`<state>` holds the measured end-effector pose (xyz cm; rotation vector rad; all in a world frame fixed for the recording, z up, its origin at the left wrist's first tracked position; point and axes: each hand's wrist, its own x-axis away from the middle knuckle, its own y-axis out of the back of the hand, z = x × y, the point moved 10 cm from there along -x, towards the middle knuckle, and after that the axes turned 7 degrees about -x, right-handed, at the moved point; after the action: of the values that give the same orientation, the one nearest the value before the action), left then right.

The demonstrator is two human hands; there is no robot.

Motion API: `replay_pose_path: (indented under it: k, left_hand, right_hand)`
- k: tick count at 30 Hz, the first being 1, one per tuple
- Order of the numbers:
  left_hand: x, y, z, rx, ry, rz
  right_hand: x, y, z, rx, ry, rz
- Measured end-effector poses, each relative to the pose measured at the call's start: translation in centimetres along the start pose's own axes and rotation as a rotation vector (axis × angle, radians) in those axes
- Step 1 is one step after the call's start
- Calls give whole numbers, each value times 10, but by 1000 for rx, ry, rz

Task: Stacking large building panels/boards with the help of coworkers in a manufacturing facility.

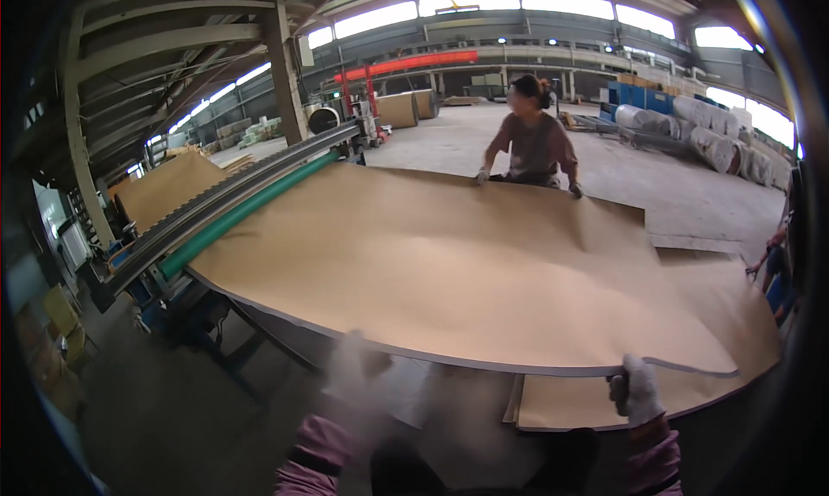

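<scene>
A wide brown paper-like sheet [449, 263] with a grey edge stretches across in front of me. My right hand [641, 388], in a pale glove with dark fingertips, grips its near edge toward the right. My left hand [350, 366], also gloved, is smeared by motion at the near edge further left; its fingers do not show clearly. Across the sheet, a co-worker [537, 138] in gloves has both hands at the far edge. The sheet's left end meets a long green roller [250, 215] on a machine.
More brown sheets [596, 401] lie lower, under the right end. Another person's arm [764, 259] shows at the far right. A dark machine beam [233, 189] runs beside the roller. Large brown rolls [397, 110] stand behind; wrapped rolls [712, 142] lie at the back right.
</scene>
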<state>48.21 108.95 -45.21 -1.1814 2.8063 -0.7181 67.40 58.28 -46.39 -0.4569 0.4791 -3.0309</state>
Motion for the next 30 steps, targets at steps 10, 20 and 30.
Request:
replay_pose_path:
  k: [10, 20, 30]
  left_hand:
    - [-84, 193, -50, -216, -98, -509]
    - [-101, 222, -46, -311, -123, -548]
    - [-101, 176, -18, -177, -66, -430]
  right_hand:
    - [-31, 61, 68, 0, 57, -46]
    - [-72, 146, 99, 43, 140, -141]
    - [-60, 183, 136, 65, 177, -245]
